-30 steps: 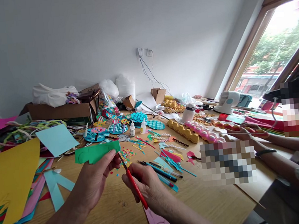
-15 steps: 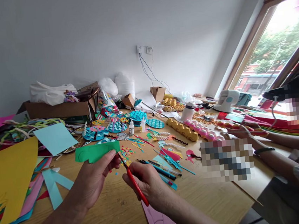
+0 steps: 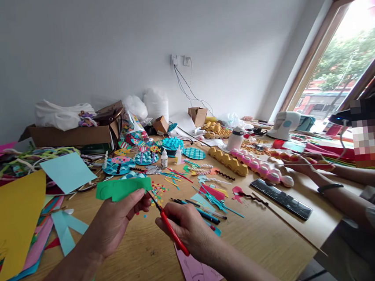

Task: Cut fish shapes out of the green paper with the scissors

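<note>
My left hand (image 3: 116, 224) pinches a strip of green paper (image 3: 121, 189) by its right end, with a faint outline drawn on the paper. In my right hand (image 3: 189, 228) are red-handled scissors (image 3: 172, 230), their dark blades pointing up and left to the paper's right edge. How far the blades are apart is too small to tell. Beneath my right wrist lies a pink sheet (image 3: 198, 274) with a fish drawn on it. Small coloured paper dots (image 3: 157, 192) lie on the table behind the blades.
Blue pens (image 3: 208, 216), a black phone (image 3: 281, 198) and a thin stick (image 3: 290, 225) lie to the right. A yellow sheet (image 3: 12, 219) is at left. Glue bottles (image 3: 164, 159) stand behind. Another person's hands (image 3: 301, 166) are at the far right.
The scissors and my right hand have shifted slightly right. The green paper has moved slightly right too. Both hands keep their hold.
</note>
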### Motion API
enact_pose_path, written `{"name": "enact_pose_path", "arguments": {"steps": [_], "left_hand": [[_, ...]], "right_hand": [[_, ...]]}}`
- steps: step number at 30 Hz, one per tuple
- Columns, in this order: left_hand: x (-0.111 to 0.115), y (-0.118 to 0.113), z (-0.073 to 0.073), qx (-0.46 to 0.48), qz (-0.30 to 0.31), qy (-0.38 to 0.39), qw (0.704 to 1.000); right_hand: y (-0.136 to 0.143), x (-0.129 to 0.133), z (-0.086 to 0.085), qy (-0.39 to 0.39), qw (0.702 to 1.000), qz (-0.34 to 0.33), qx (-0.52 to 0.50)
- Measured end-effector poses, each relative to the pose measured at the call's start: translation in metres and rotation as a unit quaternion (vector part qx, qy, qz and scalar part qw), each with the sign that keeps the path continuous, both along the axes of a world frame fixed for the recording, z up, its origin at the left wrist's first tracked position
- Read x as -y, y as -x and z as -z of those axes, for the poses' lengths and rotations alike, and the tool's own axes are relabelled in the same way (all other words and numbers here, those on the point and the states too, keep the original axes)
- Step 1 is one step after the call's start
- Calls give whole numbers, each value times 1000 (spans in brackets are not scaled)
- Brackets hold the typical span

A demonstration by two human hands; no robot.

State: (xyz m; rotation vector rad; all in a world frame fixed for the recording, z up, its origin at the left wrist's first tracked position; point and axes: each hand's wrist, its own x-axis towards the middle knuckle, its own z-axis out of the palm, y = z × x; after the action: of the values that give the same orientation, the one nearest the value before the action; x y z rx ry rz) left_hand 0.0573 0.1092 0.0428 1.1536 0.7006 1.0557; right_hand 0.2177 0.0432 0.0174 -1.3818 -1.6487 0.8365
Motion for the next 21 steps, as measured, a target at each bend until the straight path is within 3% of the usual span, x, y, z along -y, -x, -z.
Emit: {"name": "enact_pose_path", "arguments": {"steps": [10,21], "left_hand": [[-2,2,1,-8,7,21,1000],[-1,4,-12,-45,19,38,998]], "right_hand": [[-2,0,0,-13,998,18,52],[-12,4,-6,-59,988,4,144]]}}
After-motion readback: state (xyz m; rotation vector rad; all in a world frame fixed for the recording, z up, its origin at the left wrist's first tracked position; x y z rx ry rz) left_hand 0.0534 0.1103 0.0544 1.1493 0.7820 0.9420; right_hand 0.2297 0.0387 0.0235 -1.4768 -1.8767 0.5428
